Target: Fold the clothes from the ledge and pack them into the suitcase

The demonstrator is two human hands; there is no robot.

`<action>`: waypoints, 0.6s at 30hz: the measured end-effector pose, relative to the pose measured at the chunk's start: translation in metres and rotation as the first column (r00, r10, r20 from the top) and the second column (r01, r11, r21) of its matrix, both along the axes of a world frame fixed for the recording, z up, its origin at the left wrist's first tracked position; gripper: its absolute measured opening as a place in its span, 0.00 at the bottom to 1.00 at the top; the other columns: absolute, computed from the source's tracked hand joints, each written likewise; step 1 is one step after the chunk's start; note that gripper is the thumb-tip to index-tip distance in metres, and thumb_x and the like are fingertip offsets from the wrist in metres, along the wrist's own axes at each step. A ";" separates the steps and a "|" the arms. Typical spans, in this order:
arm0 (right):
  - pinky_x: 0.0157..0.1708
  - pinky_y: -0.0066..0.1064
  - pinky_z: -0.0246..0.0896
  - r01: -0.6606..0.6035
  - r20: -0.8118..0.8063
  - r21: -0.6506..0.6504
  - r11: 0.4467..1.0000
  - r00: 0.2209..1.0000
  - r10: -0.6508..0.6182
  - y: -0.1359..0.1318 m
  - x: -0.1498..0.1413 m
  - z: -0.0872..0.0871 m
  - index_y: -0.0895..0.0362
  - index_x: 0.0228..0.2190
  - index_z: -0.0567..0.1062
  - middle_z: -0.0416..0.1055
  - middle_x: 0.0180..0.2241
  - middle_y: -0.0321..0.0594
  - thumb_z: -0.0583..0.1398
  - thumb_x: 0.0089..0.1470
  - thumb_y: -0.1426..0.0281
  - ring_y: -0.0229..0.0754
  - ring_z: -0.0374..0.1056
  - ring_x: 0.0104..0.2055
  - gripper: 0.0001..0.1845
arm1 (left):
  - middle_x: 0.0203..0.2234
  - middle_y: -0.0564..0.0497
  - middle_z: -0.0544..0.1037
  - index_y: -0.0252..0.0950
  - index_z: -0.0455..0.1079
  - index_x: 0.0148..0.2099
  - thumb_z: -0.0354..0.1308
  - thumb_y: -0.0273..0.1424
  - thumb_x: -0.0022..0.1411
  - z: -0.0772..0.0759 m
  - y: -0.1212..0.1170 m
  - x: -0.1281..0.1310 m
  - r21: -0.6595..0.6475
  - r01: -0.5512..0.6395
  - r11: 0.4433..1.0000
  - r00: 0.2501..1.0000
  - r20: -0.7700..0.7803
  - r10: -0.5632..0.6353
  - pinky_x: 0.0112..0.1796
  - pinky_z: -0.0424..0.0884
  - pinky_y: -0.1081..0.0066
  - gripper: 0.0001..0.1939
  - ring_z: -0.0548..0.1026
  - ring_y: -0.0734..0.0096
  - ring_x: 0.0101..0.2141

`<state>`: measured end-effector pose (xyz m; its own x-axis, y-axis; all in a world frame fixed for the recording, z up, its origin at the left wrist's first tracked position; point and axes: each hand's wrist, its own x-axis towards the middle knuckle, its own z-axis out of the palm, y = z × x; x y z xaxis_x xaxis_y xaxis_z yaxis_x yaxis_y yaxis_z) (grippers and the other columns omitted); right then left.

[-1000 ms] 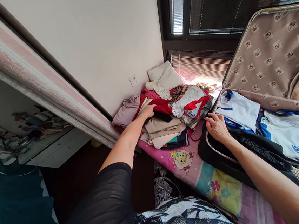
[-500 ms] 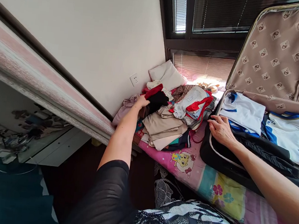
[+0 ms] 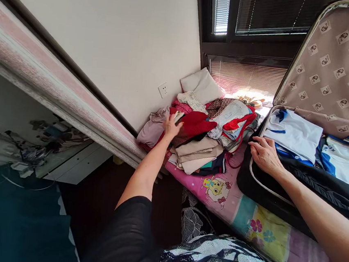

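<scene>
My left hand [image 3: 172,126] reaches into the heap of clothes by the wall. Its fingers are spread and a little blurred, over a red garment [image 3: 195,124]. A small pale item [image 3: 178,115] shows at the fingertips; whether I touch it I cannot tell. Folded beige trousers [image 3: 199,150] lie just in front, and a pale pink garment [image 3: 153,129] is on the left. My right hand [image 3: 266,156] lies on the near left rim of the open black suitcase [image 3: 246,173], fingers stretched loosely. White and blue shirts [image 3: 296,132] are folded inside it.
A pale pillow [image 3: 202,86] stands in the corner, beside a wall socket [image 3: 162,90]. The patterned bed sheet [image 3: 218,193] runs along the front. The raised suitcase lid [image 3: 338,60] leans near the window blinds. On the left is a sliding door frame [image 3: 73,88].
The red garment now lies spread across the heap, covering the black one. My left hand has let go and its fingers have spread. My right hand stays on the suitcase rim.
</scene>
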<state>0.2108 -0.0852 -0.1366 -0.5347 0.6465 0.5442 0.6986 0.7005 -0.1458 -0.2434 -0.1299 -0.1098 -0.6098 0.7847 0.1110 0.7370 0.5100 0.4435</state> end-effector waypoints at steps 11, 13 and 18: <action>0.62 0.56 0.61 -0.014 -0.005 -0.068 0.998 1.000 0.014 -0.003 -0.003 0.010 0.53 0.46 0.87 0.76 0.56 0.50 0.51 0.70 0.66 0.58 0.65 0.59 0.23 | 0.75 0.31 0.52 0.32 0.43 0.79 0.64 0.45 0.71 -0.039 -0.012 -0.099 -0.485 -0.154 0.861 0.988 -0.103 0.119 0.67 0.56 0.41 0.48 0.57 0.33 0.70; 0.61 0.54 0.61 -0.002 0.008 -0.083 0.997 1.000 0.003 -0.006 -0.004 0.010 0.53 0.45 0.87 0.76 0.57 0.49 0.51 0.70 0.67 0.57 0.64 0.60 0.23 | 0.77 0.32 0.49 0.34 0.44 0.79 0.64 0.48 0.70 -0.036 -0.009 -0.107 -0.520 -0.122 0.846 0.992 -0.084 0.091 0.68 0.56 0.41 0.49 0.56 0.32 0.71; 0.55 0.52 0.59 0.111 0.133 -0.115 0.987 0.986 -0.095 -0.019 -0.007 0.022 0.53 0.46 0.86 0.74 0.59 0.49 0.51 0.70 0.66 0.60 0.61 0.62 0.23 | 0.76 0.28 0.53 0.35 0.51 0.79 0.63 0.49 0.69 -0.026 -0.003 -0.109 -0.540 -0.129 0.832 0.991 -0.091 0.095 0.66 0.60 0.36 0.46 0.59 0.28 0.72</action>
<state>0.2038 -0.1044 -0.1148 -0.5214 0.7591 0.3899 0.7844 0.6062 -0.1312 -0.3527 -0.1331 -0.1358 -0.7030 0.6556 -0.2755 0.6758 0.7365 0.0283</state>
